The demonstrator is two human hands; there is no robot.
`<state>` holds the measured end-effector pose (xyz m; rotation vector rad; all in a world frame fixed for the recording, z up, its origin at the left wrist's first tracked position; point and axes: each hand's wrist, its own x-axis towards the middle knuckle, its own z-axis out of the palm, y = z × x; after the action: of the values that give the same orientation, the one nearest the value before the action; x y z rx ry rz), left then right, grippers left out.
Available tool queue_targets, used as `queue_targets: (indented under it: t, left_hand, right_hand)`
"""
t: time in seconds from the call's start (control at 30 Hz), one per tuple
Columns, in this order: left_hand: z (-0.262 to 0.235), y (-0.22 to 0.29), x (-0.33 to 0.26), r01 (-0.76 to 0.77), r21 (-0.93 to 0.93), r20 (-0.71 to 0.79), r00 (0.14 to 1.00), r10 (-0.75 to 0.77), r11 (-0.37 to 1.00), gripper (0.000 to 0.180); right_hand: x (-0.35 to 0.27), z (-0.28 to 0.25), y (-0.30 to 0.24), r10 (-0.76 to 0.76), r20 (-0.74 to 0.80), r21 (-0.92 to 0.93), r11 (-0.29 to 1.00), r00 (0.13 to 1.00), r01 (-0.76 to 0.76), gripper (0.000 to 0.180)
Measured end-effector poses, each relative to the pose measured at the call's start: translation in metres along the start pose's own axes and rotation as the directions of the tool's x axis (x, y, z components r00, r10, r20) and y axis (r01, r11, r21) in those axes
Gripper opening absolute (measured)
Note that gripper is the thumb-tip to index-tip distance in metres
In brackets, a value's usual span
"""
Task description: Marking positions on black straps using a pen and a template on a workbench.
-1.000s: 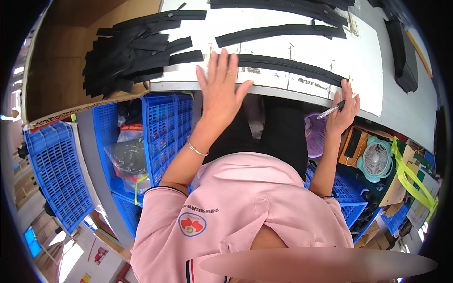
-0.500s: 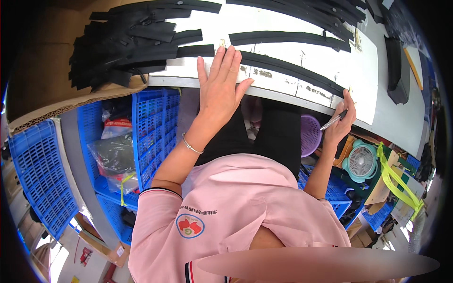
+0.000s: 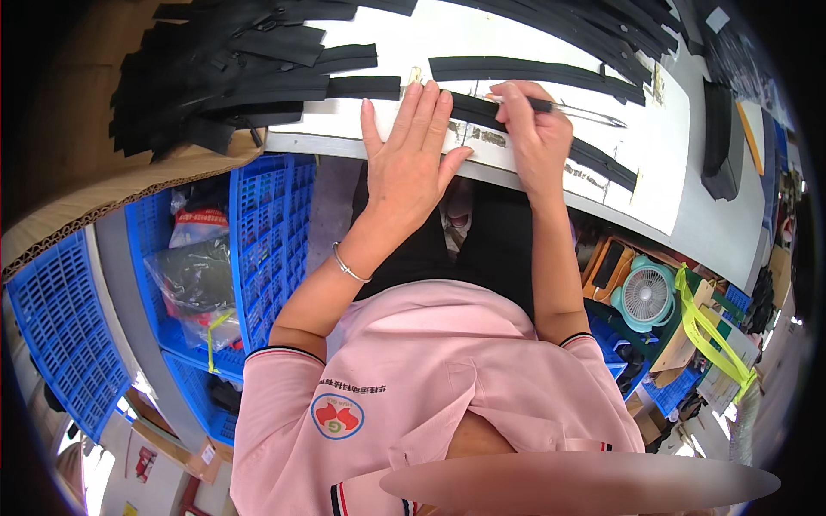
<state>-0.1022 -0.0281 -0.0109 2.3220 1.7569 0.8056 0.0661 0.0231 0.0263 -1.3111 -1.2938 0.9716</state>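
My left hand (image 3: 408,163) lies flat with its fingers stretched out, its fingertips on the left end of a black zipper strip (image 3: 602,163). That strip runs rightward along the near edge of the white work board (image 3: 641,142). Pinched in my right hand (image 3: 539,146) is a pen (image 3: 542,105), its tip over the same strip just right of my left fingers. Whether the tip touches the strip, I cannot tell. Beyond it rests another black zipper strip (image 3: 538,69). A shorter black piece (image 3: 366,87) extends left from my left fingertips toward the pile.
Many black strips (image 3: 215,77) are heaped at the left, above a cardboard box (image 3: 52,163). More strips (image 3: 594,34) lie at the far right. A black block (image 3: 721,142) sits on the right tabletop. Below are blue crates (image 3: 271,241) and a small teal fan (image 3: 645,294).
My right hand, with the pen, has moved left from the strip's right end to near my left hand. My left hand stays flat on the strip.
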Motion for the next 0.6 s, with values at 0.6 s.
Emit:
queue_targets:
  t: [0.6]
  left_hand:
    - [0.0002, 0.0016, -0.0006, 0.024, 0.024, 0.017, 1.0, -0.025, 0.999, 0.063]
  right_hand:
    - [-0.0004, 0.0039, 0.0168, -0.065, 0.087, -0.119, 0.99, 0.994, 0.075, 0.026]
